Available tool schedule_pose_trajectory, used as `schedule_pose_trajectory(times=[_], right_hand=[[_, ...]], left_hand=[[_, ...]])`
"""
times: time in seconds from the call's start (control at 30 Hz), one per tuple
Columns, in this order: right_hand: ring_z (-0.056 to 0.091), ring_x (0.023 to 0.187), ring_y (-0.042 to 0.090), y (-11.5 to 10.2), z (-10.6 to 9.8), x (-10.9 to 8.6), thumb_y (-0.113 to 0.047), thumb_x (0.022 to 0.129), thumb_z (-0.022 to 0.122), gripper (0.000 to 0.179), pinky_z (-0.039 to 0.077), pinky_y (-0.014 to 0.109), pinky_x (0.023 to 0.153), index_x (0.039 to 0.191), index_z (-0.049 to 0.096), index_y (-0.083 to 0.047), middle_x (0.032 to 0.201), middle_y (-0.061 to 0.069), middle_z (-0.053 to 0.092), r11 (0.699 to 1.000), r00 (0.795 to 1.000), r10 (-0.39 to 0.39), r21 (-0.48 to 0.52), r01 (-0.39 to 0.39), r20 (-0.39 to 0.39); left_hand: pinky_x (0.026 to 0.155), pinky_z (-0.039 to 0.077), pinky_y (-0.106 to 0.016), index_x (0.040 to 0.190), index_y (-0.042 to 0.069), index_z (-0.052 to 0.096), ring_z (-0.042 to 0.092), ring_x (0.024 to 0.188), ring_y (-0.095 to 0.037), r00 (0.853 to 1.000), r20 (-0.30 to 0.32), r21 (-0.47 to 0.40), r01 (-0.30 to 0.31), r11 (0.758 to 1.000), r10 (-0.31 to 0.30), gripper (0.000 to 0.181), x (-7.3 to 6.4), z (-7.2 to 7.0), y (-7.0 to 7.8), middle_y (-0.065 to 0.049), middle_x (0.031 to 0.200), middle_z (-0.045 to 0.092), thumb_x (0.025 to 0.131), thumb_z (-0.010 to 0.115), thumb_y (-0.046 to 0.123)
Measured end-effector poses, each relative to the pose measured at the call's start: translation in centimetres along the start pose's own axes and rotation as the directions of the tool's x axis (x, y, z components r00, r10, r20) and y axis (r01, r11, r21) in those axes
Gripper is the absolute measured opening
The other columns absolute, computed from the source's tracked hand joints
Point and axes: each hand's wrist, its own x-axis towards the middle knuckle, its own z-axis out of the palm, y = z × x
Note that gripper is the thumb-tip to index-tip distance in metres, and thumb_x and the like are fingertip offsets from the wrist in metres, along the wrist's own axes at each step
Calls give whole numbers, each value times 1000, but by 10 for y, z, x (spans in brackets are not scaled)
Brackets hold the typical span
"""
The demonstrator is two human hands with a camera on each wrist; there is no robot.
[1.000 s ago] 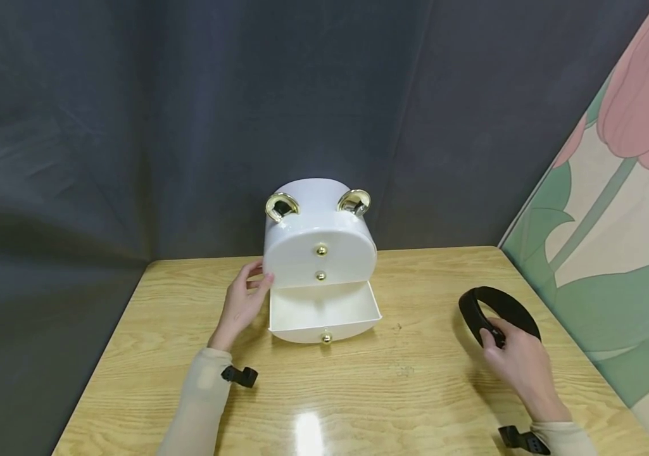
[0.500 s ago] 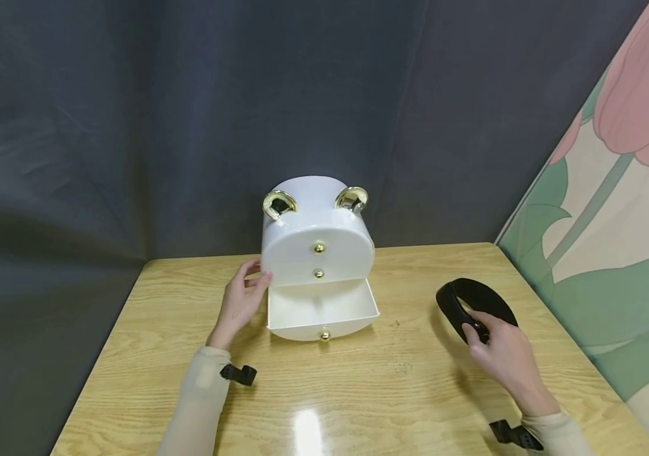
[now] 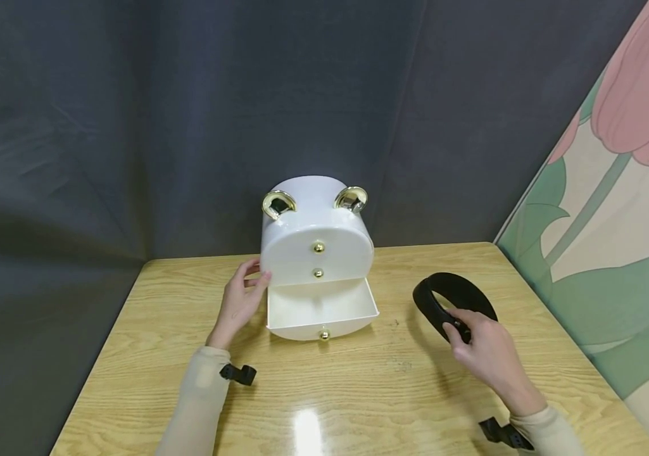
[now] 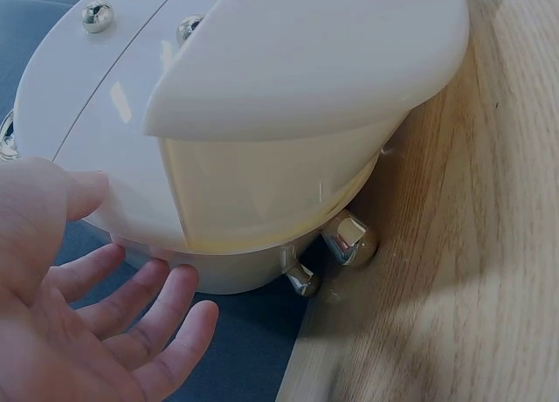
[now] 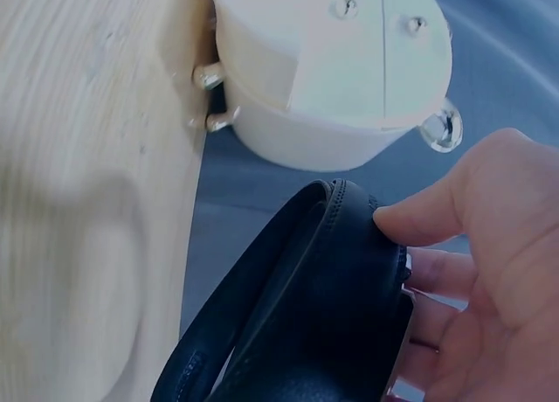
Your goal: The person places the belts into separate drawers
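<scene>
The right hand (image 3: 486, 354), pinching the coiled black belt (image 3: 452, 304) between thumb and fingers, has carried it leftward over the wooden table (image 3: 358, 392) toward the white drawer box's (image 3: 315, 244) open bottom drawer (image 3: 321, 310), while the left hand (image 3: 239, 301) stays relaxed against the box's side.

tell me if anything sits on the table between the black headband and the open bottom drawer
Nothing visible does. The right hand grips the black headband right of the white drawer box, and only bare wooden table lies between it and the open bottom drawer, which looks empty. The left hand rests on the box's far side.
</scene>
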Motion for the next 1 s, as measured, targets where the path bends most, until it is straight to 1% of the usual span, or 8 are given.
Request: schedule_pose_trajectory(times=[0.1,0.17,0.23,0.33,0.5,0.67,0.8,1.0], right_hand=[[67,74,24,-7,0,1,-13,93,78,26,54,48,66,116,80,-1,105,21,78,1000,1000,-11,8,11,2],[60,70,16,-10,0,2,-14,93,78,25,50,40,63,116,80,-3,102,18,79,1000,1000,-21,9,21,6],[54,67,11,-14,-1,2,-14,93,79,24,46,35,62,115,80,-4,100,14,79,999,999,-32,14,32,10],[56,70,10,-20,-1,3,-14,93,79,23,47,34,61,114,81,-5,100,11,79,998,998,-56,19,56,10],[64,75,15,-31,-1,5,-12,92,80,21,50,36,62,113,81,-6,102,10,79,994,995,-102,31,102,10],[72,84,22,-43,1,7,-9,92,79,21,57,43,69,112,81,-6,103,8,80,987,987,-158,44,157,6],[75,91,26,-51,4,7,-6,90,79,21,60,49,75,111,81,-5,105,8,81,977,979,-206,51,205,0],[76,92,26,-62,8,8,-6,88,80,21,61,50,78,110,81,-5,104,8,81,963,965,-262,58,261,0]], left_hand=[[104,56,-54,158,13,46,64,130,-38,1000,-1,-1,0,1000,0,56,0,0,-1,-17,151,58,110,61,37],[104,56,-54,158,13,47,64,130,-39,1000,-1,-6,1,1000,-1,56,0,0,-1,-17,151,58,110,61,36],[104,56,-54,158,13,47,64,130,-39,1000,-1,-6,1,1000,-1,55,0,0,-1,-17,151,58,110,61,36],[104,56,-54,158,13,47,64,130,-39,1000,-3,-6,4,1000,-4,55,0,0,0,-16,151,58,109,61,35],[104,56,-53,159,12,46,64,130,-38,1000,-5,-3,5,1000,-5,56,0,0,1,-17,152,58,110,60,35],[104,56,-53,158,12,47,64,131,-38,1000,-7,-2,6,1000,-6,55,-1,-1,1,-17,152,58,110,61,35],[103,56,-53,157,12,48,64,130,-39,1000,-9,0,-3,1000,3,55,-2,-1,1,-18,151,58,110,61,35],[103,56,-52,158,11,48,65,129,-39,1000,-14,4,-24,1000,24,55,-2,-1,0,-19,151,58,110,60,35]])
